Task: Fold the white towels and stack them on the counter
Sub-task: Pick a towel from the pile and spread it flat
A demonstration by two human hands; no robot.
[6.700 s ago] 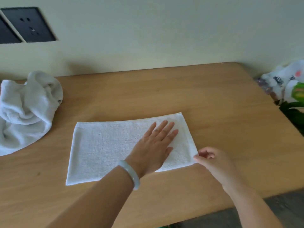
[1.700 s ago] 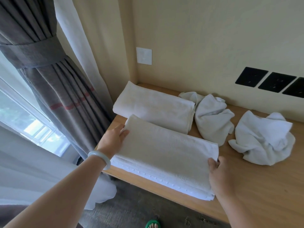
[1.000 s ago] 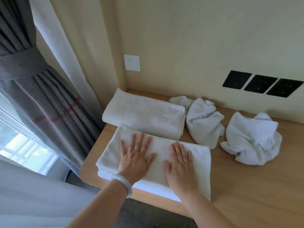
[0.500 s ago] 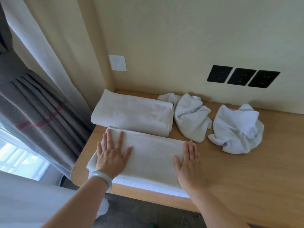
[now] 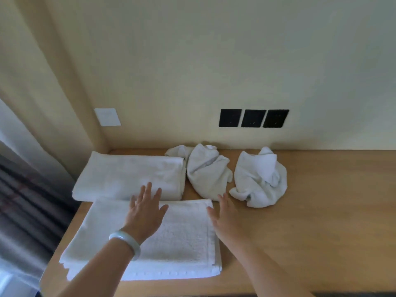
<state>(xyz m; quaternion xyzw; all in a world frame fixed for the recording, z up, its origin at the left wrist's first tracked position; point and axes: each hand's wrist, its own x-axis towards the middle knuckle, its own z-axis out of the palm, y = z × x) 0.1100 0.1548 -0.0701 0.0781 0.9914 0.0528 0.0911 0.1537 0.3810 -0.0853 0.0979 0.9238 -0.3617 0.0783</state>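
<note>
A stack of folded white towels point(image 5: 182, 243) lies at the near left corner of the wooden counter point(image 5: 321, 221). My left hand point(image 5: 145, 213), fingers straight and spread, is over the stack's far edge. At the stack's right edge my right hand point(image 5: 225, 217) is also flat, fingers extended. Behind the stack lies a second folded white towel point(image 5: 128, 176). Two crumpled white towels sit by the wall: one point(image 5: 207, 170) in the middle, another point(image 5: 260, 179) to its right.
A grey curtain point(image 5: 23, 200) hangs left of the counter's end. On the wall are a white switch plate point(image 5: 107, 117) and three black sockets point(image 5: 254, 118). Bare wood stretches to the right of the crumpled towels.
Both hands have slid from the stack's two ends toward its far right part and look lifted off it. The view has swung right, so less curtain shows.
</note>
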